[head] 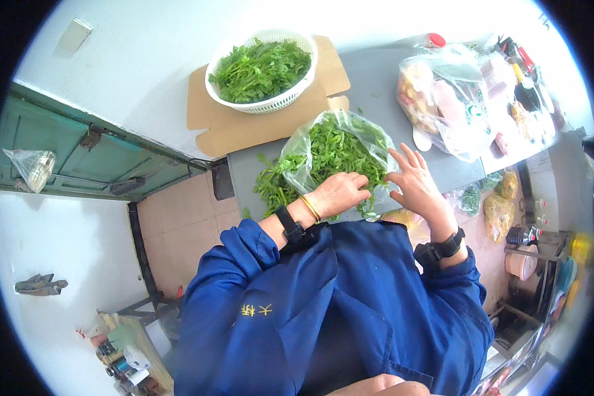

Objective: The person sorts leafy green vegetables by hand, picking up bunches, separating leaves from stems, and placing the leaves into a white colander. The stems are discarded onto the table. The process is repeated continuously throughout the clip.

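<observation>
Leafy greens [339, 148] fill a clear plastic bag [297, 141] lying on the grey table in front of me. More loose greens [272, 190] spread at the bag's left side. My left hand [339, 193], with a yellow bangle and a black wrist strap, rests over the greens at the bag's near edge, fingers curled; whether it grips a stem cannot be told. My right hand [413, 180] is at the bag's right edge, fingers spread, thumb and fingertips near the stems and plastic. Beyond the bag, a white plastic colander [277, 104] holds more greens [262, 72].
The colander stands on flattened cardboard [247, 131]. Filled plastic bags [445, 99] and a red-lidded jar [435, 40] stand at the right of the grey table [371, 74]. Yellowish bags [499, 218] lie lower right, near a metal rack [544, 252]. A green door [79, 143] is at left.
</observation>
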Available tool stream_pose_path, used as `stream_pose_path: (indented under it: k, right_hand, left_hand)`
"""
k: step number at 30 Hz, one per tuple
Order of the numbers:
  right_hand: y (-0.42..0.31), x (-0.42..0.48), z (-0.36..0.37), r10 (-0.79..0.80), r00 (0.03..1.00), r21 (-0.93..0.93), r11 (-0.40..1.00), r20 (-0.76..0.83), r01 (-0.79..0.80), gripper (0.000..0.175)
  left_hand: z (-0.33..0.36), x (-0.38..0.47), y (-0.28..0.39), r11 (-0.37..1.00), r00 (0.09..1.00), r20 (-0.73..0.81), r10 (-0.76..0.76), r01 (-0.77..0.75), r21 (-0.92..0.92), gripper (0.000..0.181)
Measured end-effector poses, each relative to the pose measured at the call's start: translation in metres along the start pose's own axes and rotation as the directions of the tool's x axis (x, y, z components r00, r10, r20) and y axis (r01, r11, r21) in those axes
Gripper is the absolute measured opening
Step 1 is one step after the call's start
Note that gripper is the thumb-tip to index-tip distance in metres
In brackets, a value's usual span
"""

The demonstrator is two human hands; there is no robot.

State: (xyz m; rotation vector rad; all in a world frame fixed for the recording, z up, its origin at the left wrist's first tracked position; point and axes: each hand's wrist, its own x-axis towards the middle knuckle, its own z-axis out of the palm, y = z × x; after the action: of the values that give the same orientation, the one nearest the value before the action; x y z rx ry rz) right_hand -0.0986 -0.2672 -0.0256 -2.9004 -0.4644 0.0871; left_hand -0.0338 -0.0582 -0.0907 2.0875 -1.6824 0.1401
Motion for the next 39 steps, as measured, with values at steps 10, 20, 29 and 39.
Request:
stream_pose_path:
  k: [10,20,29,39]
  right_hand:
    - [0.005,0.009,-0.014,-0.032,0.995,0.021,0.999,-0.095,0.035,0.031]
    - [0.006,0.019,-0.017,-0.054,0.986,0.051,0.997,-0.156,0.063,0.014]
    - [-0.002,0.045,-0.003,0.212,0.965,0.476,0.872,-0.154,-0.115,0.031]
    - [0.002,0.054,-0.049,0.268,0.812,0.637,0.754,-0.519,0.159,0.012]
  left_hand:
    - [-0.029,-0.013,-0.035,0.738,0.874,-0.139,-0.466,0.297,-0.607,0.010]
    - [-0.042,-0.026,-0.052,0.424,0.637,-0.221,-0.739,0.183,-0.887,0.009]
    - [-0.027,-0.040,-0.050,0.251,0.543,-0.153,-0.825,0.110,-0.962,0.010]
    - [-0.065,-0.033,-0.035,0.328,0.653,-0.049,-0.755,0.313,-0.892,0.020]
